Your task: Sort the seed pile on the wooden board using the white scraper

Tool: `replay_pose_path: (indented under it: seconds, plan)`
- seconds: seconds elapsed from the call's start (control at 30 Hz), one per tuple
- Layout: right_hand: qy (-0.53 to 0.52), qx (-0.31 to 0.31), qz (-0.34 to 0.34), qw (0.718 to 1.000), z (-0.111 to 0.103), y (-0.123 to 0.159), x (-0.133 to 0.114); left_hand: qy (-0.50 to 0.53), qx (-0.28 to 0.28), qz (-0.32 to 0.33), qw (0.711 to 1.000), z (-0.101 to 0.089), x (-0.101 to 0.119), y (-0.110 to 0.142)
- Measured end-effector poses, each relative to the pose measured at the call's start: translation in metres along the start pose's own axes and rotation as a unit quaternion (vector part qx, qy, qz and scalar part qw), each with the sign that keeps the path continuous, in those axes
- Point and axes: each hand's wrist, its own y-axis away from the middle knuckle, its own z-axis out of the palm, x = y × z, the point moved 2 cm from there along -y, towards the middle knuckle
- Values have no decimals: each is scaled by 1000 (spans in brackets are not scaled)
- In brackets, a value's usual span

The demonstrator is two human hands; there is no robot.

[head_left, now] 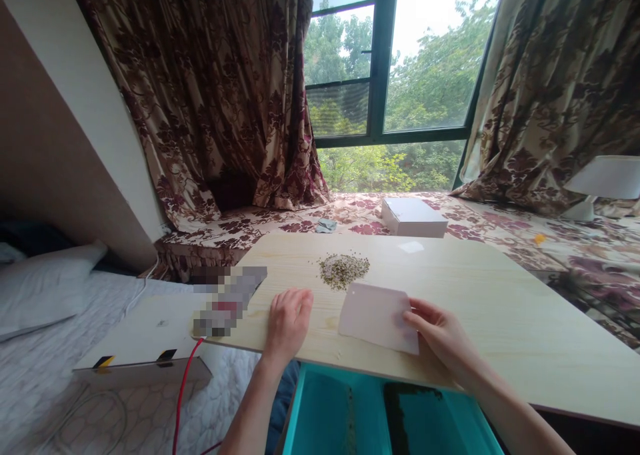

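Teal bin (325,408) nearest — right grip (409,308) holds pale sheet (375,318) — box mark (162,323) illegible.

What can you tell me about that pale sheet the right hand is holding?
The pale sheet is thin, flat and slightly pinkish, roughly rectangular, with a small hole near its far left corner and a wavy near edge. It looks like plastic. It is held at a slant just above or on the wooden tabletop, nearer than the seed-like pile. The right hand grips its right side.
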Motion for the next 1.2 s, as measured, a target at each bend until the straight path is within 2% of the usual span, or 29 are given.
replay_pose_path:
  seconds: [0.17, 0.3, 0.53, 0.77, 0.9, 1.07, 1.13, 1.2]
  plan:
    - [-27, -15, 14, 999, 12, 22, -1, -2, 1, 3, 1000, 0, 0, 0]
    - [-18, -11, 15, 1000, 11, 28, -9, -2, 3, 4, 1000, 0, 1, 0]
    - [-46, 64, 8, 997, -1, -4, -27, -8, 6, 4, 1000, 0, 2, 0]
    - [-24, 63, -12, 998, 10, -21, -23, -5, 6, 2, 1000, 0, 2, 1]
    - [-5, 23, -12, 1000, 17, -15, -24, 2, 0, -3, 1000, 0, 3, 0]
    - [-5, -59, 24, 998, 25, 10, -21, 6, -2, -3, 1000, 0, 2, 0]
    - [-10, -83, 35, 996, 23, 18, -19, 6, -4, -3, 1000, 0, 2, 0]
    - [-14, -79, 33, 996, 17, 17, -20, 6, -6, -5, 1000, 0, 2, 0]
